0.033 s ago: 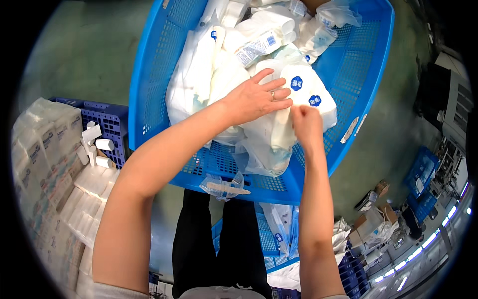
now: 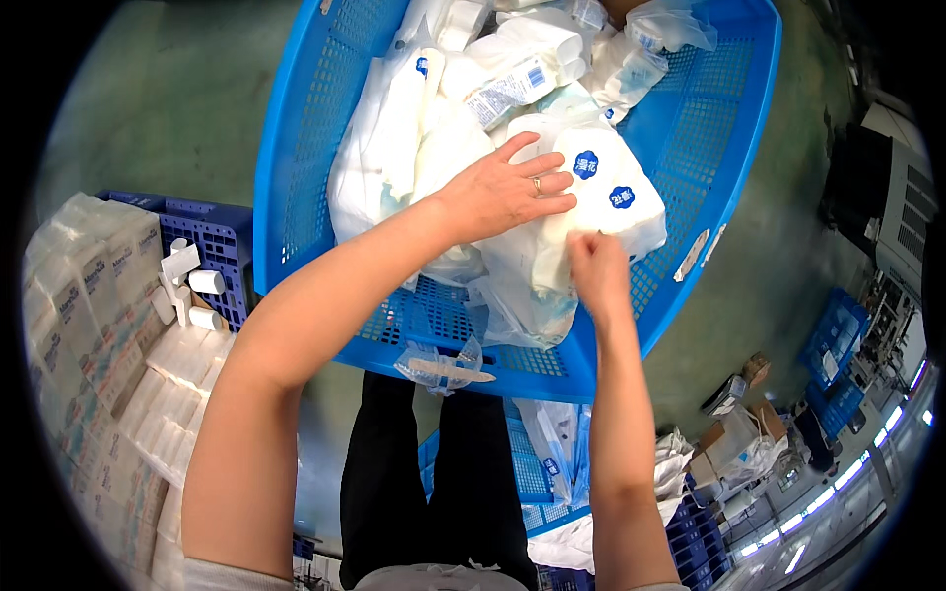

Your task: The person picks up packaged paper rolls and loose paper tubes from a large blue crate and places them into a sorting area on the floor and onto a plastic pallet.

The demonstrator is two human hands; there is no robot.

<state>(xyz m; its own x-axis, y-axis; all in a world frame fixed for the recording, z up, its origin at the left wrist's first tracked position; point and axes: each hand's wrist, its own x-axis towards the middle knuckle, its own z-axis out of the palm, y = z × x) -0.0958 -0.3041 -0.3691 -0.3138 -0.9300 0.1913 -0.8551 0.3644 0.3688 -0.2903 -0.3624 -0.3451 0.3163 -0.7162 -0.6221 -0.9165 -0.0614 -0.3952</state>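
Note:
A white plastic-wrapped pack (image 2: 623,169) with two blue labels lies on top of a heap of similar white packs in a big blue perforated basket (image 2: 744,128). My left hand (image 2: 510,193) rests on the pack's left part, fingers spread and a ring on one of them. Just below the pack's lower edge, my right hand (image 2: 598,268) is closed with its fingertips turned in; whatever it pinches is hidden. Loose clear wrap (image 2: 532,310) hangs from the pack toward the basket's near side. Rolls in printed wrap (image 2: 512,91) lie behind it.
Wrapped tissue packs (image 2: 94,286) are stacked at the left beside a dark blue crate (image 2: 222,231). Between the basket and my legs, a second blue basket (image 2: 527,463) holds plastic wrap. Cartons (image 2: 724,458) and machinery (image 2: 882,315) stand on the right.
My right hand has moved slightly down, toward me, along the pack's edge, still closed. My left hand stays almost in place on the pack.

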